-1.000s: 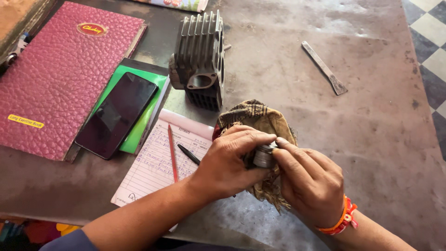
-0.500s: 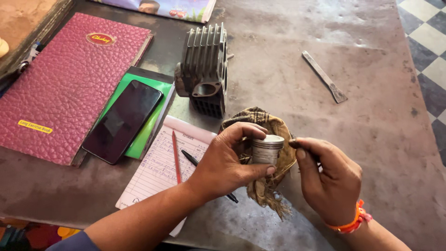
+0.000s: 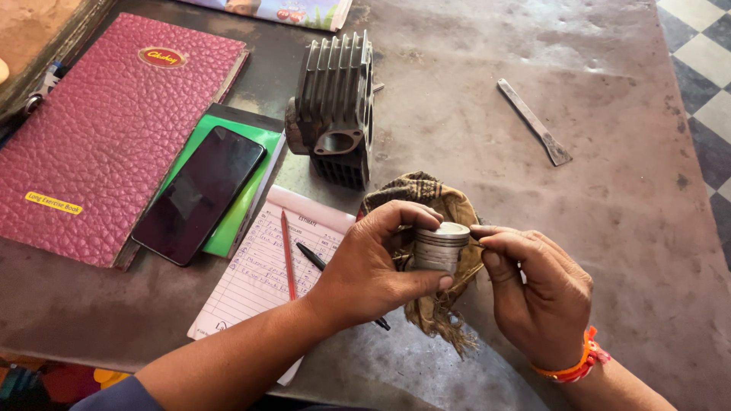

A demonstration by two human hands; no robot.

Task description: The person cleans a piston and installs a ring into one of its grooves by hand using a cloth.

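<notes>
My left hand [image 3: 375, 266] grips a small silver piston [image 3: 440, 246], thumb and fingers around its ringed side. My right hand [image 3: 535, 291], wearing an orange wristband, pinches something thin at the piston's right edge; what it holds is too small to tell. Both hands hover over a crumpled brown rag [image 3: 432, 199] on the grey metal table [image 3: 609, 228]. A finned grey engine cylinder [image 3: 335, 106] lies on its side just beyond the rag.
A maroon register book [image 3: 106, 122] lies at left, a black phone [image 3: 199, 194] on a green pad beside it. A lined paper pad [image 3: 259, 274] carries a red pencil and a black pen. A flat metal chisel [image 3: 533, 122] lies far right. Checkered floor past the right edge.
A second ago both hands were closed over the piston in the rag. They have lifted it clear; the piston now shows between my fingers and the right hand works at its side.
</notes>
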